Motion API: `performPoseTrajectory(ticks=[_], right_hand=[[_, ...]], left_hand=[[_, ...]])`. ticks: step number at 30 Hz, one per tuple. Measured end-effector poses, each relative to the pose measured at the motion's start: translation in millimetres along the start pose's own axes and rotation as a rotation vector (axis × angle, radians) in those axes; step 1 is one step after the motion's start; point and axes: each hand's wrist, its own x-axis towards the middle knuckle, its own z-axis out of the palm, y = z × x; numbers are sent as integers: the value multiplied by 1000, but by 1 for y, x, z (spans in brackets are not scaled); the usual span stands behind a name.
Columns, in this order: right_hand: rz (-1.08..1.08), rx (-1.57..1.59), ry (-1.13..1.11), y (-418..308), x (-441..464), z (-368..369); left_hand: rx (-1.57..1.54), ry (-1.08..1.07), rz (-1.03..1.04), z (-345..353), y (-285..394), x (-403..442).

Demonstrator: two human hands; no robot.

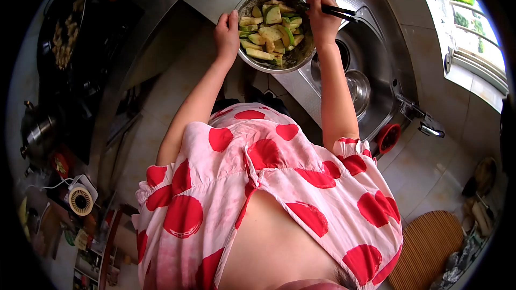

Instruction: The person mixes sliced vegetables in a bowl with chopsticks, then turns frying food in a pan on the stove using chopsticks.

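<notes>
One spotted shirt point(263, 153) sits nearest, left hand point(228, 35) pinching one bowl point(296, 62), right hand point(322, 21) clutching two dark sticks point(339, 10).

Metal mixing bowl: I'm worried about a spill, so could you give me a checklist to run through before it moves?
1. Left hand on the metal mixing bowl: ok, at the left rim.
2. Black chopsticks held: ok, in the right hand.
3. Right hand also gripping the rim: cannot tell.
4. Green-skinned vegetable pieces within the rim: ok, none seen hanging over.
5. Support underneath: cannot tell, underside hidden.
6. Sink free of dishes: not ok, a glass bowl sits there.
</notes>
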Motion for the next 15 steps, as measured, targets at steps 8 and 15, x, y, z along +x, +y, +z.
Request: performPoseTrajectory(ticks=[8, 15], right_hand=[[541, 230, -245, -9, -48, 3], [15, -32, -296, -28, -23, -67]], left_hand=[[38, 82, 7, 2, -1, -2], [-27, 38, -4, 2, -3, 0]])
